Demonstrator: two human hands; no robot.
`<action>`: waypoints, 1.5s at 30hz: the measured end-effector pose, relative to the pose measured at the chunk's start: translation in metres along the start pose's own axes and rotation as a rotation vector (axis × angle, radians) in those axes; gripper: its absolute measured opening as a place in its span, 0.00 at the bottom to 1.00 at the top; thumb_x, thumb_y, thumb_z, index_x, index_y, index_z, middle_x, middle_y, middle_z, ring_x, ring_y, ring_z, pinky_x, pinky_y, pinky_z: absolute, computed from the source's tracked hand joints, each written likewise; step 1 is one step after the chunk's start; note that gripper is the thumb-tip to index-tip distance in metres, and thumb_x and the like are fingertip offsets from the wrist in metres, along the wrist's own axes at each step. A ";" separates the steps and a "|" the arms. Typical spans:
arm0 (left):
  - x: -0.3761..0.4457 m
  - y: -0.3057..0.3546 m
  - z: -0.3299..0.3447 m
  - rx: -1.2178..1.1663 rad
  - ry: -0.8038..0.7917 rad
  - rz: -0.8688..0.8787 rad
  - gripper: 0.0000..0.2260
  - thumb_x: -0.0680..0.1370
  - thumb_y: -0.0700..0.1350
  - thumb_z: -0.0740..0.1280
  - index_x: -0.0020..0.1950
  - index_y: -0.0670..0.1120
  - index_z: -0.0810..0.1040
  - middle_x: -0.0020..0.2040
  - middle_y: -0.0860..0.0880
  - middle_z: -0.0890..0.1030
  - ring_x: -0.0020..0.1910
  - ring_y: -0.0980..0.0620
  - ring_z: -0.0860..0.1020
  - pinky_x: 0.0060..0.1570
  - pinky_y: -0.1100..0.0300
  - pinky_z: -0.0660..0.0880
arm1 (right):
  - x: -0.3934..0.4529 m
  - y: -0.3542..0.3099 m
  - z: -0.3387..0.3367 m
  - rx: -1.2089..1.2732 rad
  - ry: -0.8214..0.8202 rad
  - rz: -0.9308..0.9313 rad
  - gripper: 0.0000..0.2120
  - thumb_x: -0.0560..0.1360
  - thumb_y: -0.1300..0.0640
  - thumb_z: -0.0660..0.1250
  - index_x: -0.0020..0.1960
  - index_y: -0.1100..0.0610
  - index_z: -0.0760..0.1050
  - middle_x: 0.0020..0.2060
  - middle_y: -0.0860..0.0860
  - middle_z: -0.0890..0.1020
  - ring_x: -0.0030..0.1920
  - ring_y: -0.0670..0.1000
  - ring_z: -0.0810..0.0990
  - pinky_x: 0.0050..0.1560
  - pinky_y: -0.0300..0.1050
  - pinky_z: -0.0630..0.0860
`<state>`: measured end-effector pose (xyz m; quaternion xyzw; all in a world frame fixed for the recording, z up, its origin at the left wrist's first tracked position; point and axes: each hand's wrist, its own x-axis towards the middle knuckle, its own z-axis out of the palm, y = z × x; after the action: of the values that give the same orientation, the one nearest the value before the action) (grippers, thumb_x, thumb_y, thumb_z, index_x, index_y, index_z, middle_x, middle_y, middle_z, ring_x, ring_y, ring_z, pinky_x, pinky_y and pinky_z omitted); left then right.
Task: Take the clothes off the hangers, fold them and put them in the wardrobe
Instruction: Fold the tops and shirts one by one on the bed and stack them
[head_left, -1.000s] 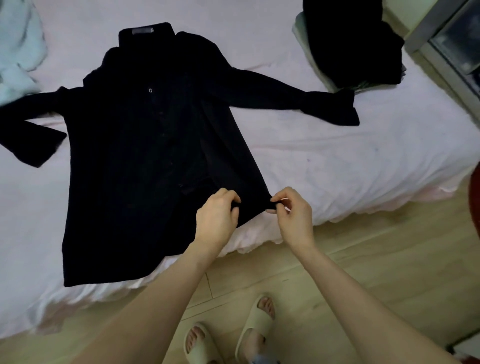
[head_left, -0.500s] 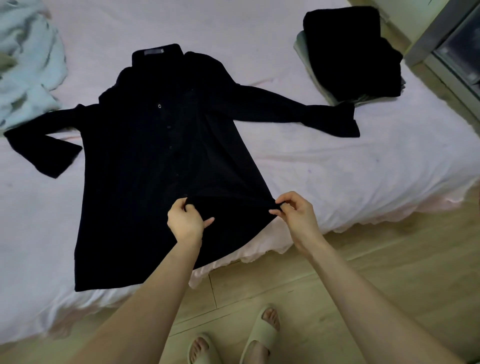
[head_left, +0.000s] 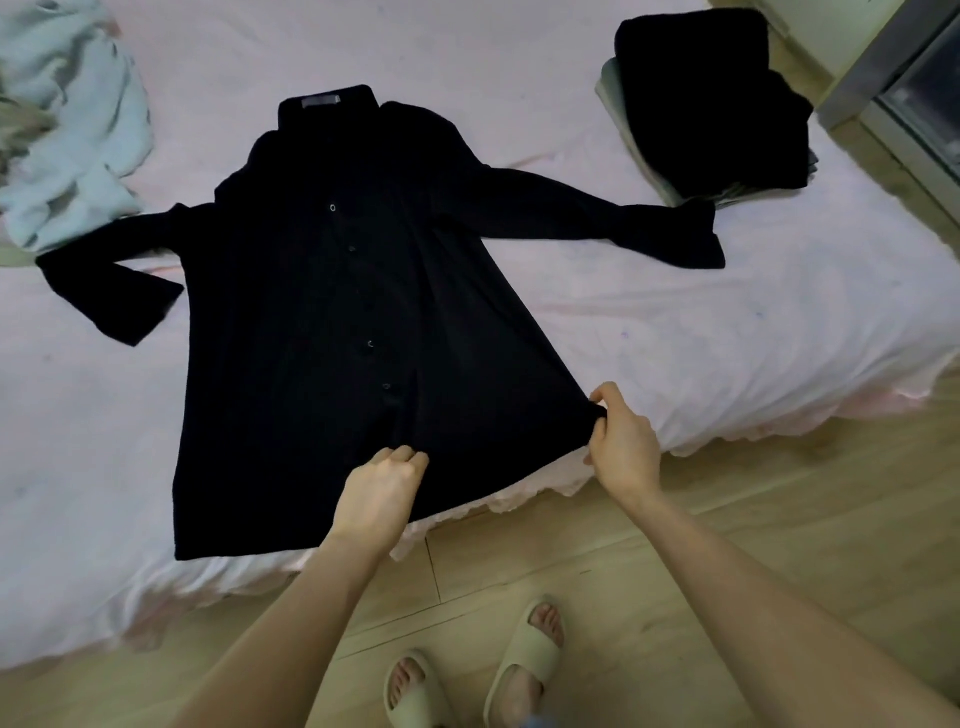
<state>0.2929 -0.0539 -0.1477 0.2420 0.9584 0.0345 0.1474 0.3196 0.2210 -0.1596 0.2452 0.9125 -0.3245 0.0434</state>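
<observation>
No readable text — grey label at black shirt collar, too blurred to read.

Pink bed sheet, wooden floor, beige slippers

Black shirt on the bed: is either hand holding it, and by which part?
The right hand pinches the black shirt at its hem corner. The left hand rests its fingers on the hem; a grip cannot be told.

black button shirt spread flat on bed, front up, sleeves out, collar far.
</observation>
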 end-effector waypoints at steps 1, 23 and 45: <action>0.001 0.005 -0.001 0.016 0.008 0.024 0.19 0.55 0.37 0.83 0.40 0.47 0.79 0.34 0.53 0.76 0.31 0.54 0.75 0.23 0.65 0.68 | 0.000 0.001 -0.001 0.084 -0.001 0.015 0.19 0.76 0.69 0.52 0.57 0.52 0.72 0.34 0.55 0.81 0.33 0.54 0.80 0.36 0.52 0.79; 0.019 0.039 0.010 -0.007 0.037 0.231 0.05 0.75 0.45 0.71 0.41 0.47 0.80 0.37 0.52 0.76 0.35 0.53 0.76 0.27 0.62 0.69 | 0.005 0.045 -0.028 0.350 -0.065 0.228 0.19 0.77 0.71 0.54 0.46 0.56 0.81 0.52 0.55 0.83 0.40 0.51 0.83 0.41 0.36 0.76; -0.037 -0.077 0.077 -0.044 0.166 -0.064 0.35 0.63 0.32 0.76 0.69 0.42 0.71 0.62 0.42 0.75 0.57 0.42 0.77 0.46 0.51 0.79 | -0.036 -0.093 0.125 -0.112 -0.408 -0.566 0.12 0.79 0.56 0.63 0.61 0.56 0.75 0.56 0.49 0.75 0.56 0.47 0.73 0.54 0.43 0.74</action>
<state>0.3122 -0.1391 -0.2222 0.2041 0.9736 0.0706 0.0738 0.2966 0.0670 -0.1963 -0.0901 0.9333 -0.3154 0.1463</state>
